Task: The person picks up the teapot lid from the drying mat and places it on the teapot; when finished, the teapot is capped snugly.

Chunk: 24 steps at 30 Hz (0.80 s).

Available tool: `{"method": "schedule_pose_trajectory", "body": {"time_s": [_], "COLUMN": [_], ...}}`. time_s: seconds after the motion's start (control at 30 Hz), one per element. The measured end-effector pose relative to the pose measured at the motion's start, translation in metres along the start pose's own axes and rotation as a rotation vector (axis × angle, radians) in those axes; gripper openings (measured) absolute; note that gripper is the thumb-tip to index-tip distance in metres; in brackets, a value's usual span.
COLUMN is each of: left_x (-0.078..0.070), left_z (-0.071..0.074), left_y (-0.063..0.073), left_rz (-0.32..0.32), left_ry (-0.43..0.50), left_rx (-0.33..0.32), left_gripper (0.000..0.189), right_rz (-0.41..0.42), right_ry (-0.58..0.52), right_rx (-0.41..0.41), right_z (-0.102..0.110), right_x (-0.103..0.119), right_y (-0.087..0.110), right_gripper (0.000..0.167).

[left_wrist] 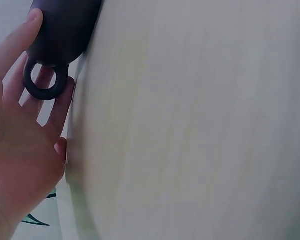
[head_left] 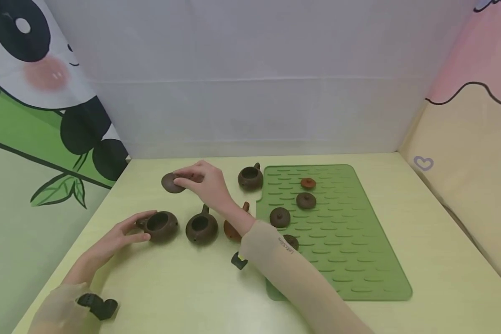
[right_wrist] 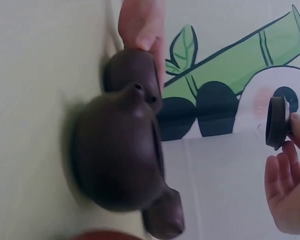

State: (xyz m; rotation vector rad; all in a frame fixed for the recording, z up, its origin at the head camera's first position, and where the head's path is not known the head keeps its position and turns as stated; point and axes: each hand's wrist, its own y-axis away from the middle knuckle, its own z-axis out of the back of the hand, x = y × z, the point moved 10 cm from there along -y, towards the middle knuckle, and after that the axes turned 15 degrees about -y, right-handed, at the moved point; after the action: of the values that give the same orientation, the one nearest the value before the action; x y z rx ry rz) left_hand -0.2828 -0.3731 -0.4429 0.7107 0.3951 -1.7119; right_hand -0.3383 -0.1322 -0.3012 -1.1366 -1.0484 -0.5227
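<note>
Right fingers (head_left: 188, 184) pinch lid (head_left: 169, 183) clear of teapot rim (head_left: 158, 230); height unclear.

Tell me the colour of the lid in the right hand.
The lid is dark brown, seen best in the head view.

Soft, even light is filling the head view, leaving a pale sheen on the surface (head_left: 204, 297) to the right of the left hand (head_left: 116, 239), whose faint shadow is falling beside it. The left wrist view is looking dimmer and greyer, the held teapot (left_wrist: 65, 30) showing little detail. Apart from the right hand (right_wrist: 292, 200), the nearest teapot (right_wrist: 115, 150) is appearing soft-edged.
</note>
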Motion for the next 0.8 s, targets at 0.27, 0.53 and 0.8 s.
{"method": "schedule_pose_trajectory", "body": {"time_s": [0.27,0.53,0.8], "left_x": [0.004,0.011,0.009], "left_z": [-0.001,-0.001,-0.003], "left_y": [-0.001,0.001,-0.002], "left_rz": [0.009,0.088,0.09], "left_ry": [0.016,0.037,0.062], "left_rx": [-0.004,0.006,0.025], "left_gripper": [0.062,0.071,0.075], "right_rz": [-0.01,-0.071,-0.1], "right_ry": [0.135,0.245,0.335], "right_rx": [0.012,0.081,0.133], "right_z": [-0.038,-0.072,-0.085], "right_x": [-0.026,-0.047,-0.057], "right_y": [0.004,0.013,0.021], "right_gripper": [0.023,0.023,0.022]}}
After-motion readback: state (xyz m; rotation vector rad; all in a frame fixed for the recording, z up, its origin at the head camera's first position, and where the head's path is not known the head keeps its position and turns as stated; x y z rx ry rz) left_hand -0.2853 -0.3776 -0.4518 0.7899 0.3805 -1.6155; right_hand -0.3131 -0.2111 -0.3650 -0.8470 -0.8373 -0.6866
